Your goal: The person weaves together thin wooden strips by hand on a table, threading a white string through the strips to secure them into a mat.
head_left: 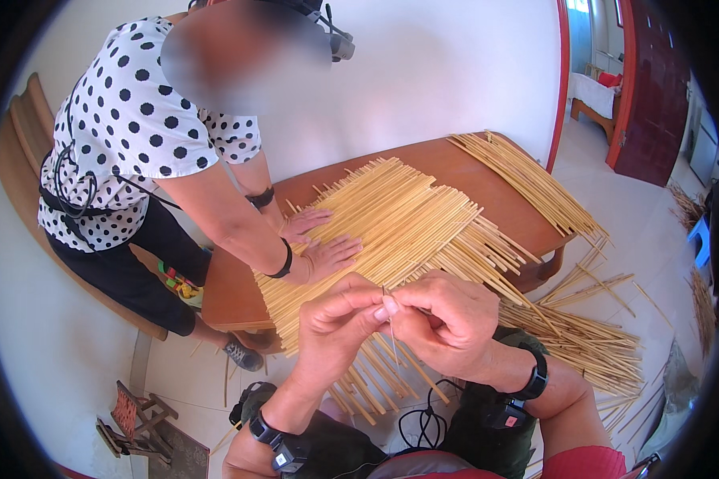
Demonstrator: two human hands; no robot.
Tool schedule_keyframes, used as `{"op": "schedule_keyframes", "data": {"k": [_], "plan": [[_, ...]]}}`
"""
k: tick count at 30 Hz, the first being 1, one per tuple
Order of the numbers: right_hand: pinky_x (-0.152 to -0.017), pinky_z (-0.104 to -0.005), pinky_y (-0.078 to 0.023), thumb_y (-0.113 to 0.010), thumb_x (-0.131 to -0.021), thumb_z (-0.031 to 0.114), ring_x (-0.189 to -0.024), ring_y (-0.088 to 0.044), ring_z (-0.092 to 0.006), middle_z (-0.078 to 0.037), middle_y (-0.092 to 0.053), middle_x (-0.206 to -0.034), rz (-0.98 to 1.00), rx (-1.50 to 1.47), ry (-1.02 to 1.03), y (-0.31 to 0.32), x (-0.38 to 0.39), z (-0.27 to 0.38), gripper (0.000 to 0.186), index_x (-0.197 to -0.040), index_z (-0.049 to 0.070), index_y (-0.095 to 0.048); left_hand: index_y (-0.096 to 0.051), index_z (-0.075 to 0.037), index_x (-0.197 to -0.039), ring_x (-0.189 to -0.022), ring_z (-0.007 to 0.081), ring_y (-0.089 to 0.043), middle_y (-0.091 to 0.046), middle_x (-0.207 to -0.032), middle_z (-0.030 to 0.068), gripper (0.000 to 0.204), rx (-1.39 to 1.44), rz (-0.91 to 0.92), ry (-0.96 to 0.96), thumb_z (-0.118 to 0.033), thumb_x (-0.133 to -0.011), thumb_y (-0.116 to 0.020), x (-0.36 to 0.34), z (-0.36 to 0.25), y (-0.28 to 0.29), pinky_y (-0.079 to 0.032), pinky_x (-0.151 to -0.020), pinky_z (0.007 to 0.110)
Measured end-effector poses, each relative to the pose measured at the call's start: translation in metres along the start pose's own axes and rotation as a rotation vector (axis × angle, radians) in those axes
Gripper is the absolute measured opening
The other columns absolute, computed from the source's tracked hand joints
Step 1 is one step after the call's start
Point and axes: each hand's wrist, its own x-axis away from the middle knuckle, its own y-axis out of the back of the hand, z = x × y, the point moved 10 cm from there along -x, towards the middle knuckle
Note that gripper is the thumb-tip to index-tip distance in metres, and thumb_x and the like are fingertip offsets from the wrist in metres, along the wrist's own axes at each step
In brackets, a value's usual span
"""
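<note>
My left hand [337, 318] and my right hand [449, 321] meet fingertip to fingertip above the near edge of a mat of straw-coloured stalks [367, 227]. Both are closed in a pinch on a thin strand [394, 345], like thread or fine wire, which hangs down between them. A short dark tip shows above the fingers; whether it is a needle I cannot make out. Across the mat, a co-worker's two hands [327, 257] press flat on the stalks. Stalk ends of uneven length jut from the mat's right and near sides.
The mat lies on a brown wooden table [311, 172]. Loose stalks [527, 180] rest at its far right, and a heap of stalks [591, 347] lies on the floor to my right. A small folding stool [140, 423] stands at lower left. A black cable [425, 423] loops near my legs.
</note>
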Motion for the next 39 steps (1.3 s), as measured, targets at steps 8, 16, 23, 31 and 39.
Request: {"op": "schedule_keyframes", "data": {"k": [8,16,23,31,39], "plan": [[-0.044,-0.0307,-0.043,-0.073,-0.077,-0.004,-0.049,-0.057,-0.0196,-0.008,-0.059,-0.065,0.007,-0.002,-0.008,-0.0009,0.0006,-0.0012,0.017,-0.091,0.004,-0.066,-0.072,0.004,-0.107,-0.086,0.0169,-0.068,-0.064,-0.100,0.0098,0.014,0.016,0.003,-0.001,0.004,-0.094,-0.066,0.0004,0.0002,0.0004,-0.060,-0.074,0.026],[-0.045,-0.0304,-0.043,-0.073,-0.078,-0.004,-0.050,-0.058,-0.0194,-0.008,-0.059,-0.066,0.006,-0.001,-0.014,-0.0010,-0.0004,-0.0009,0.017,-0.091,0.004,-0.067,-0.072,0.004,-0.108,-0.086,0.0171,-0.068,-0.064,-0.100,0.0101,0.015,-0.003,0.013,-0.011,0.004,-0.094,-0.066,0.0005,-0.0013,-0.0001,-0.060,-0.074,0.026],[-0.045,-0.0304,-0.044,-0.074,-0.079,-0.003,-0.051,-0.058,-0.0194,-0.008,-0.060,-0.067,0.019,0.001,-0.019,-0.0010,-0.0009,-0.0007,0.017,-0.092,0.004,-0.067,-0.072,0.004,-0.108,-0.086,0.0172,-0.068,-0.064,-0.100,0.0101,0.016,-0.025,0.019,-0.022,0.005,-0.094,-0.066,0.0000,-0.0027,-0.0008,-0.060,-0.074,0.027],[-0.045,-0.0299,-0.043,-0.073,-0.079,-0.004,-0.050,-0.058,-0.0189,-0.007,-0.060,-0.066,0.006,-0.015,-0.023,-0.0020,0.0004,-0.0033,0.017,-0.093,0.004,-0.067,-0.072,0.004,-0.108,-0.086,0.0173,-0.068,-0.064,-0.100,0.0103,0.016,-0.047,0.025,-0.022,0.005,-0.094,-0.066,0.0001,-0.0041,-0.0013,-0.060,-0.074,0.027],[-0.044,-0.0305,-0.042,-0.073,-0.078,-0.005,-0.049,-0.056,-0.0188,-0.007,-0.057,-0.064,0.014,-0.009,0.024,-0.0014,0.0007,0.0002,0.018,-0.093,0.004,-0.067,-0.072,0.006,-0.107,-0.087,0.0167,-0.068,-0.063,-0.100,0.0101,0.015,0.058,-0.017,0.020,0.005,-0.094,-0.066,0.0016,0.0014,0.0019,-0.060,-0.075,0.026]]}}
